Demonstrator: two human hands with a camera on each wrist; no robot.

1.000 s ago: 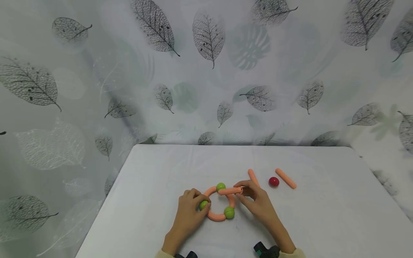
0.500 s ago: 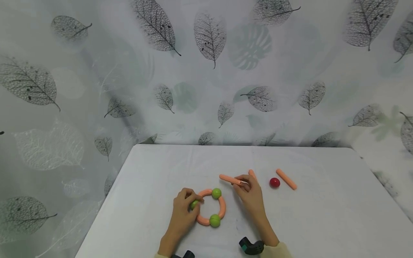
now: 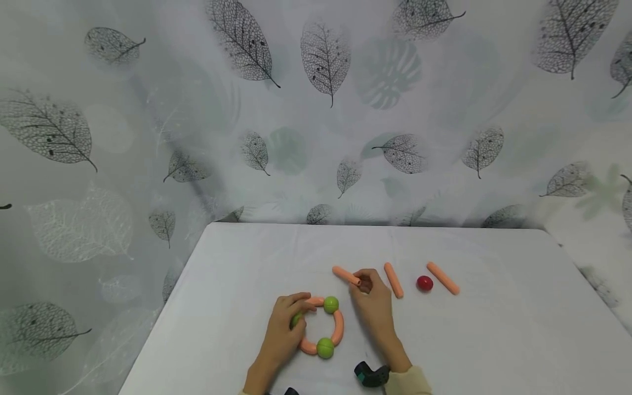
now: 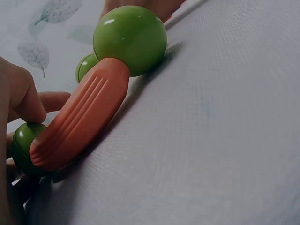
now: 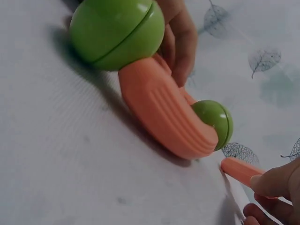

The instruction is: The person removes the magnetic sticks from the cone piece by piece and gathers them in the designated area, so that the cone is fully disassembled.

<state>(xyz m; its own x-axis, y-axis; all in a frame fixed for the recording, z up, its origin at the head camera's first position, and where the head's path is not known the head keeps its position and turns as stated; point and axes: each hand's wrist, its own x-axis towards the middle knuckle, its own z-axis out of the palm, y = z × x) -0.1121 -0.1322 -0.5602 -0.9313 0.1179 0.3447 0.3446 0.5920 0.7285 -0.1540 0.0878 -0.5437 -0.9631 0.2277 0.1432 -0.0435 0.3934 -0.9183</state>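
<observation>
Three curved orange pieces (image 3: 338,327) and three green balls (image 3: 325,348) form a ring on the white table. On the ring's left side, my left hand (image 3: 281,332) pinches one green ball (image 4: 22,143) between thumb and fingers. My right hand (image 3: 373,310), behind and to the right of the ring, holds a straight orange stick (image 3: 344,275) near its right end. That stick (image 5: 239,171) points left, apart from the ring. In the left wrist view, a curved orange piece (image 4: 84,115) joins the gripped ball to a larger-looking green ball (image 4: 131,42).
Right of my right hand lies another straight orange stick (image 3: 393,280). Beyond it are a red ball (image 3: 424,283) and a further orange stick (image 3: 443,278). A leaf-patterned curtain (image 3: 296,109) stands behind the table (image 3: 494,329).
My right hand has carried the orange stick from above the ring's upper right to behind it. The ring has shifted left and nearer, with my left hand still on it.
</observation>
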